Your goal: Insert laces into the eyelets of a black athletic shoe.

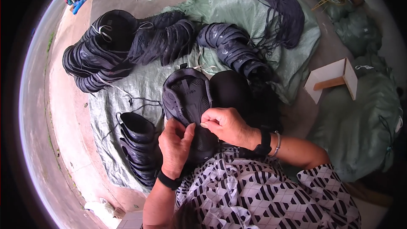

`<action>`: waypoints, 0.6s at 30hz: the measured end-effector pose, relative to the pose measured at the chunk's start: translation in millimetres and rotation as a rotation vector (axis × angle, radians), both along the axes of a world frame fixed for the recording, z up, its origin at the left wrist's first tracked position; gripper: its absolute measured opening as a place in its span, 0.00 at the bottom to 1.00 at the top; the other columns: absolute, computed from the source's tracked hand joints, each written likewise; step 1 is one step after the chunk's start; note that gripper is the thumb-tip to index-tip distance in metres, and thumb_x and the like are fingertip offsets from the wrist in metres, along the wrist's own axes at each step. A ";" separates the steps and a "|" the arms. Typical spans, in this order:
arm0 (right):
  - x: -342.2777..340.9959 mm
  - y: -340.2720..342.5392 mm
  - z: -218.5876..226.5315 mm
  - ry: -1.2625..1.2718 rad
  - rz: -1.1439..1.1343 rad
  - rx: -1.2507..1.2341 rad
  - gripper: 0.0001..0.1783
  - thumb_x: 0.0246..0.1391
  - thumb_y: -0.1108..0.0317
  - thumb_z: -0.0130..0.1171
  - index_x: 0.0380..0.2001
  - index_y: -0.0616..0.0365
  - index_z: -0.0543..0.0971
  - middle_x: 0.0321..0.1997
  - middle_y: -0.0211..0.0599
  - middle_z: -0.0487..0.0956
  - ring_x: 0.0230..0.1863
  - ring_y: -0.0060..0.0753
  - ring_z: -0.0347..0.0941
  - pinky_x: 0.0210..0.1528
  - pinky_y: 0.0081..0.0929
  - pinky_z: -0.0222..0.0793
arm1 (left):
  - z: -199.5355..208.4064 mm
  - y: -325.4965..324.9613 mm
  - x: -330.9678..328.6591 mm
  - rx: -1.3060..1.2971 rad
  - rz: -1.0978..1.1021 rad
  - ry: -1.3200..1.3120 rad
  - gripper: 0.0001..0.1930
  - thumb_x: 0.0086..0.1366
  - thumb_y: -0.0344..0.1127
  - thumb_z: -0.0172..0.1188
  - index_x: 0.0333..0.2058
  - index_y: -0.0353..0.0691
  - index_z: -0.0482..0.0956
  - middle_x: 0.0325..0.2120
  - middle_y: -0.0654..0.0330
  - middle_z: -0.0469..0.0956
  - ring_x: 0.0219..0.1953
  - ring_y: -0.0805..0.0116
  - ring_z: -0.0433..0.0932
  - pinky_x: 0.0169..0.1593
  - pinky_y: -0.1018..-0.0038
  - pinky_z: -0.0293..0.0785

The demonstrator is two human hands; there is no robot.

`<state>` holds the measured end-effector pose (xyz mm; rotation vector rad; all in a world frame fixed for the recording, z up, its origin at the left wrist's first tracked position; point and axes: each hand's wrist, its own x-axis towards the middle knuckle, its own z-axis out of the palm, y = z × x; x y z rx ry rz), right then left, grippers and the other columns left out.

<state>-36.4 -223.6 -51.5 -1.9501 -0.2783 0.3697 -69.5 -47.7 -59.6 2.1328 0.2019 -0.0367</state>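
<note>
A black shoe upper [186, 91] lies in front of me at my lap, with its mesh sides and padded collar facing up. My left hand [174, 142] is closed at its near left part, thumb and fingers drawn together on the upper. Just to the right, my right hand [229, 127] makes a pinch above the upper; whatever is between its fingertips is too small to make out. The two thumbs are a short gap apart. Behind the upper, to the right, is a smooth dark rounded piece [231, 89].
Stacked black uppers [101, 51] tied with white cord lie at the far left, more [231, 46] at the far middle, and a nested row [137, 148] near my left arm. Dark strips [280, 8] lie on green sheeting [237, 0]. A white board piece [333, 78] rests beside green sacks [352, 131].
</note>
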 end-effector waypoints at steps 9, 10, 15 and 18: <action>-2.7 -10.6 -5.8 -0.418 0.143 -0.223 0.06 0.50 0.75 0.55 0.31 0.60 0.68 0.27 0.43 0.74 0.29 0.46 0.75 0.28 0.36 0.72 | -5.4 1.9 -13.7 -0.210 -0.082 -0.036 0.11 0.58 0.31 0.63 0.29 0.36 0.67 0.18 0.61 0.71 0.22 0.76 0.69 0.29 0.79 0.68; -4.0 -6.6 -5.2 -0.480 0.162 -0.311 0.06 0.50 0.75 0.55 0.30 0.60 0.68 0.25 0.42 0.73 0.27 0.45 0.75 0.26 0.35 0.72 | -3.8 1.7 -13.9 -0.220 -0.075 -0.036 0.11 0.58 0.30 0.63 0.29 0.36 0.68 0.18 0.62 0.71 0.22 0.77 0.69 0.30 0.79 0.68; -6.2 -4.6 -18.5 -0.525 0.090 -0.150 0.07 0.48 0.75 0.55 0.29 0.61 0.67 0.25 0.40 0.72 0.26 0.42 0.75 0.24 0.32 0.72 | -4.1 0.7 -14.8 -0.239 -0.065 -0.048 0.10 0.59 0.29 0.62 0.29 0.36 0.67 0.19 0.66 0.68 0.23 0.80 0.66 0.30 0.82 0.66; -6.1 -12.1 0.4 -0.504 0.208 -0.317 0.07 0.46 0.76 0.55 0.29 0.62 0.68 0.26 0.40 0.73 0.25 0.41 0.76 0.24 0.31 0.73 | -4.0 0.5 -17.9 -0.251 -0.051 -0.014 0.10 0.59 0.29 0.62 0.30 0.37 0.67 0.21 0.68 0.67 0.24 0.82 0.64 0.30 0.84 0.64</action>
